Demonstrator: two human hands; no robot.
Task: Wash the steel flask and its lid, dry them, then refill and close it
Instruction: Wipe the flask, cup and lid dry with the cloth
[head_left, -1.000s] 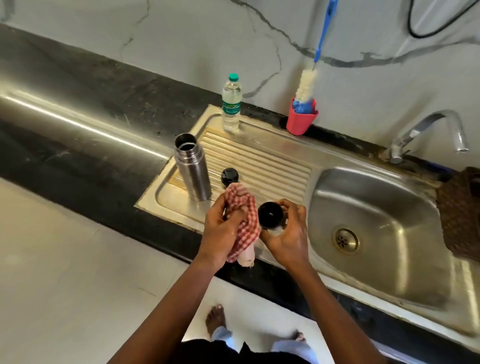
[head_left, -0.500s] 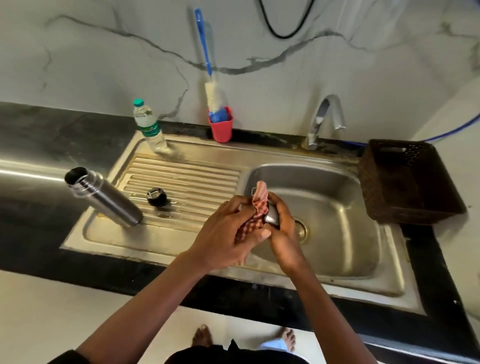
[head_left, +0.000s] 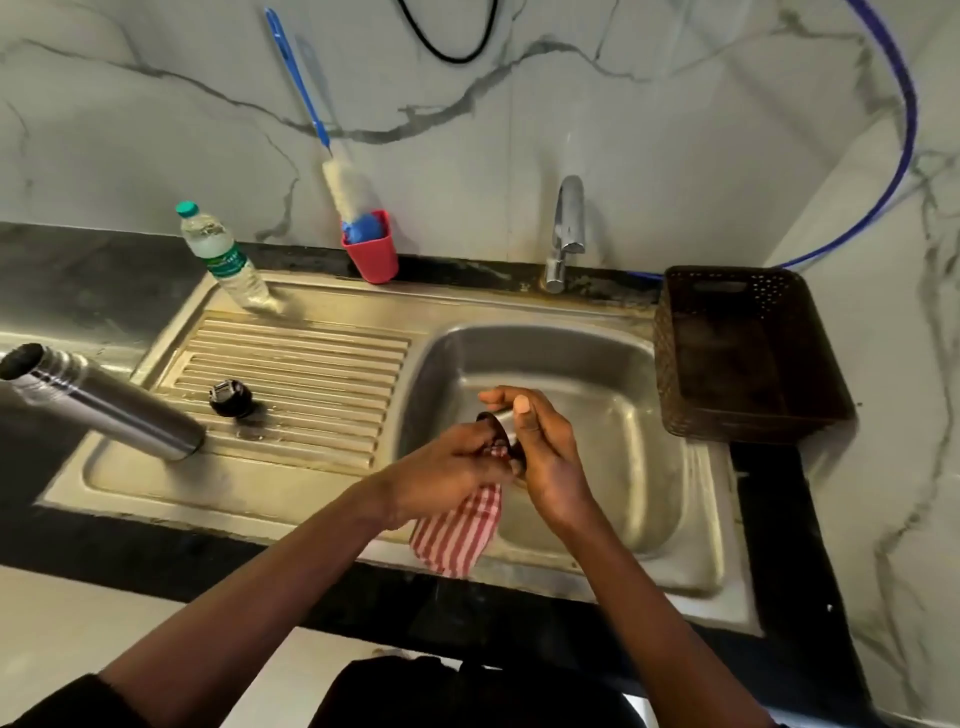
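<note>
Meanwhile both hands (head_left: 498, 457) grip lid (head_left: 500, 422) and cloth (head_left: 457, 535); bottle (head_left: 224, 257) label unreadable.

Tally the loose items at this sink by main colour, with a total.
Steel: 2, open steel flask, steel cup lid
Black: 1, black stopper
Red: 2, red-striped cloth, red plastic holder
Clear: 1, plastic water bottle
Brown: 1, brown perforated basket
Total: 7

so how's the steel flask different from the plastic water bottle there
The steel flask is opaque bare metal; the plastic water bottle is clear with a green label. The flask's mouth is open, while the bottle is shut with a green cap. The flask looks thicker than the bottle. Both stand on the sink's drainboard, untouched by the hands.
</note>
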